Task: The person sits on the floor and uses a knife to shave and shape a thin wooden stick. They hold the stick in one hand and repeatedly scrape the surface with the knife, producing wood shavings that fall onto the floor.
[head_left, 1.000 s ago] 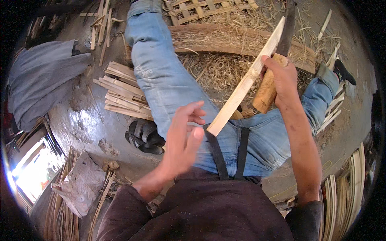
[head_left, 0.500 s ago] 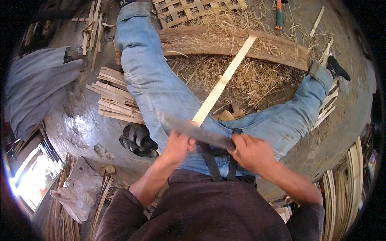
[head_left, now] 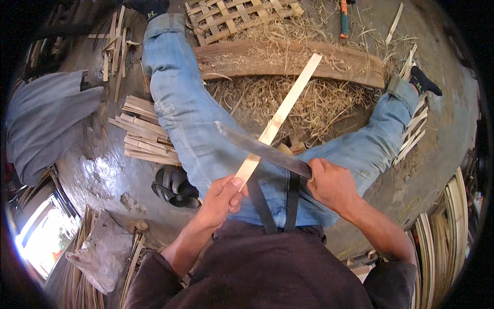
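A pale, flat wooden strip, which looks like split bamboo (head_left: 290,105), runs away from me at a slant. My left hand (head_left: 220,200) is closed on its near end, thumb on top. The far end of the strip lies over a thick wooden plank (head_left: 247,57). In my right hand (head_left: 333,186) is a long knife, its dark handle end mostly hidden by the fingers. The knife's broad grey blade (head_left: 265,149) crosses over the strip between my left hand and the plank, its tip pointing left above my left thigh.
Curly shavings (head_left: 303,105) heap around the plank. Beyond it lie a woven lattice panel (head_left: 231,20) and an orange-and-green-handled tool (head_left: 343,23). Cut strips (head_left: 146,129) are stacked beside my left leg, near dark sandals (head_left: 177,188). Long strips (head_left: 453,221) stand at the right.
My left hand has drawn back toward me, taking the strip a little nearer. The knife blade, blurred and close to that hand before, now sits farther up the strip.
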